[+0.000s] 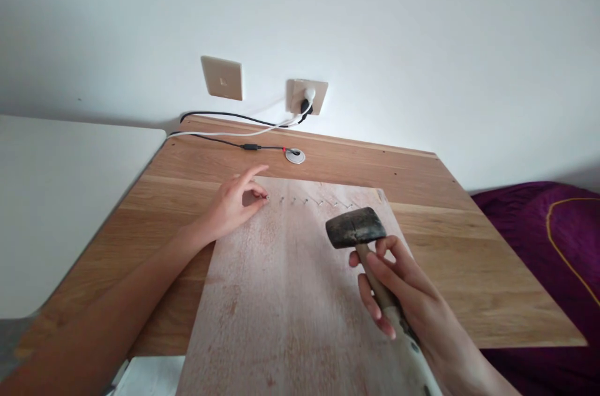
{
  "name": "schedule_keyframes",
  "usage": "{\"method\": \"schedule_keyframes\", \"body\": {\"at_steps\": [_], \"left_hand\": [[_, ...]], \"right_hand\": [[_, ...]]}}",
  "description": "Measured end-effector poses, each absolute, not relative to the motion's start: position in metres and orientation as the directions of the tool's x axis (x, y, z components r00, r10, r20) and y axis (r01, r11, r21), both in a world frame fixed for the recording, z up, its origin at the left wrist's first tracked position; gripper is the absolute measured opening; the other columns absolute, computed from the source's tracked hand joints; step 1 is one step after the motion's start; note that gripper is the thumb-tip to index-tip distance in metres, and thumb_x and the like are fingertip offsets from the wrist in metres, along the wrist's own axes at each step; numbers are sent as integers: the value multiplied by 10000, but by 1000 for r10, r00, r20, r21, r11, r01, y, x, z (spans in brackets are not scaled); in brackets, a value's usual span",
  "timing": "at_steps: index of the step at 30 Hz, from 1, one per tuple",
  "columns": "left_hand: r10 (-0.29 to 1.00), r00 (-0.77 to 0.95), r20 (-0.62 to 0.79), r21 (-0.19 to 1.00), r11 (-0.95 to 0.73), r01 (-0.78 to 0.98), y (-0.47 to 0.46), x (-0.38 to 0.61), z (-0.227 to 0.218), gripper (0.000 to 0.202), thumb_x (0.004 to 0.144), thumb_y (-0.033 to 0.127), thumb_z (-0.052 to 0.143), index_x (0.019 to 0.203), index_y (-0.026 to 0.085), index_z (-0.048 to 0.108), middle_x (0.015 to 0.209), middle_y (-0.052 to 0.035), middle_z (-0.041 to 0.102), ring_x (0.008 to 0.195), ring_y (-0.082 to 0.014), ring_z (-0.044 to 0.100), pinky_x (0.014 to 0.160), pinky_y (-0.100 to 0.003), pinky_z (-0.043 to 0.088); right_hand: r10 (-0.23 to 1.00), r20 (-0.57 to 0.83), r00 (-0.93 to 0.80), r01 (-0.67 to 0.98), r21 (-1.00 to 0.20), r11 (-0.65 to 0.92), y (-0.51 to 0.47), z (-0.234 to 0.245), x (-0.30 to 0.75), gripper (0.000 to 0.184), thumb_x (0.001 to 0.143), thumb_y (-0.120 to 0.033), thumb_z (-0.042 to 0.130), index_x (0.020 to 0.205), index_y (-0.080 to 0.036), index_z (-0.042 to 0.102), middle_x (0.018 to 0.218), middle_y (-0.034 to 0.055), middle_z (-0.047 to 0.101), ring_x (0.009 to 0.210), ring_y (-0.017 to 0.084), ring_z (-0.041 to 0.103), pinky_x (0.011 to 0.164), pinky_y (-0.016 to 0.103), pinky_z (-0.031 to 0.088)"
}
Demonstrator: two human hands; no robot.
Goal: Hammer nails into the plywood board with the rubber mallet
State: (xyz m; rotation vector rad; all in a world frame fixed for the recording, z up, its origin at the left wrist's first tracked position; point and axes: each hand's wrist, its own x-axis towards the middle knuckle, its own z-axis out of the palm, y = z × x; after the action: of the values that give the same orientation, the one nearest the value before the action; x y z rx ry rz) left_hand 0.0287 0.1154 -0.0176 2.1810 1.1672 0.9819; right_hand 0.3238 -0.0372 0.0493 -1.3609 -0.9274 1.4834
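My left hand (pixel 239 199) rests at the far left corner of a worn, pale wooden board (pixel 281 283). Its thumb and a finger pinch a small nail (pixel 267 197) at the board's surface, mostly hidden by the fingertips. To the right of it, several small metal nails (pixel 320 203) stand in a row along the board's far edge, some of them leaning. My right hand (pixel 398 283) is wrapped round the handle of a black-headed rubber mallet (pixel 355 227), held above the board's right side with the head just nearer to me than the row.
The board lies on a wooden desk (pixel 450 258) against a white wall. Black and white cables (pixel 225 133) run along the back to a wall socket (pixel 319 96) and a round cable grommet (pixel 295 156). A white panel (pixel 70 196) borders the left; purple fabric (pixel 529 227) lies at right.
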Motion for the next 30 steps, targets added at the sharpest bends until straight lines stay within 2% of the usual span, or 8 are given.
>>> {"method": "schedule_keyframes", "body": {"at_steps": [5, 9, 12, 15, 19, 23, 27, 30], "left_hand": [[840, 384, 384, 676, -539, 502, 117, 28, -19, 591, 928, 218, 675, 1483, 231, 471, 970, -7, 821, 929, -201, 759, 1013, -402, 524], [829, 390, 401, 647, -557, 520, 118, 28, -20, 503, 927, 245, 661, 1413, 238, 532, 950, -1, 818, 893, -201, 754, 1011, -408, 520], [838, 384, 389, 648, -545, 533, 118, 28, -18, 475, 932, 271, 648, 1395, 241, 550, 946, -5, 818, 897, -203, 754, 999, -404, 528], [845, 383, 373, 657, -533, 533, 117, 29, -16, 454, 927, 269, 637, 1374, 232, 572, 949, -17, 817, 897, -204, 752, 996, -409, 534], [846, 386, 368, 666, -529, 525, 117, 29, -16, 400, 923, 268, 640, 1321, 229, 616, 953, -24, 815, 899, -205, 749, 995, -414, 542], [843, 389, 371, 679, -532, 506, 118, 29, -17, 364, 922, 260, 645, 1284, 229, 644, 950, -25, 808, 905, -201, 748, 979, -400, 560], [830, 398, 391, 654, -555, 514, 118, 29, -17, 315, 913, 233, 639, 1226, 231, 679, 949, -31, 796, 921, -212, 748, 973, -415, 565], [816, 410, 407, 621, -577, 531, 115, 27, -15, 318, 926, 258, 642, 1241, 231, 672, 1024, -48, 788, 1007, -228, 739, 1010, -436, 563]], "right_hand": [[899, -350, 264, -300, -915, -269, -52, 36, 335, 435, 864, -504, 852, 1048, -305, 511, 898, -46, 669, 423, 55, 538, 307, 117, 340], [853, -386, 351, -325, -905, -276, -63, 34, 332, 464, 834, -523, 874, 1113, -285, 589, 964, -14, 694, 560, 108, 667, 433, 183, 506], [863, -408, 297, -296, -899, -323, -70, 31, 332, 548, 844, -566, 851, 1238, -286, 594, 1146, 45, 736, 592, 130, 701, 489, 248, 575], [899, -406, 166, -187, -908, -375, -72, 24, 336, 587, 890, -588, 803, 1331, -293, 552, 1241, 79, 731, 592, 123, 689, 499, 276, 606], [916, -396, 66, 40, -916, -399, -68, 21, 339, 629, 912, -656, 728, 1355, -250, 541, 1065, 72, 742, 459, 107, 618, 346, 230, 500], [938, -345, 45, 191, -918, -347, -64, 18, 335, 574, 950, -612, 684, 1376, -249, 558, 967, 30, 712, 419, 64, 536, 325, 168, 405], [937, -350, -3, 198, -919, -343, -62, 13, 334, 583, 967, -600, 655, 1437, -283, 516, 1093, 57, 714, 473, 93, 593, 317, 179, 420], [978, -209, 18, 344, -917, -202, -68, 15, 341, 433, 1053, -509, 573, 1417, -278, 538, 966, 26, 720, 505, 119, 628, 375, 205, 484]]}}
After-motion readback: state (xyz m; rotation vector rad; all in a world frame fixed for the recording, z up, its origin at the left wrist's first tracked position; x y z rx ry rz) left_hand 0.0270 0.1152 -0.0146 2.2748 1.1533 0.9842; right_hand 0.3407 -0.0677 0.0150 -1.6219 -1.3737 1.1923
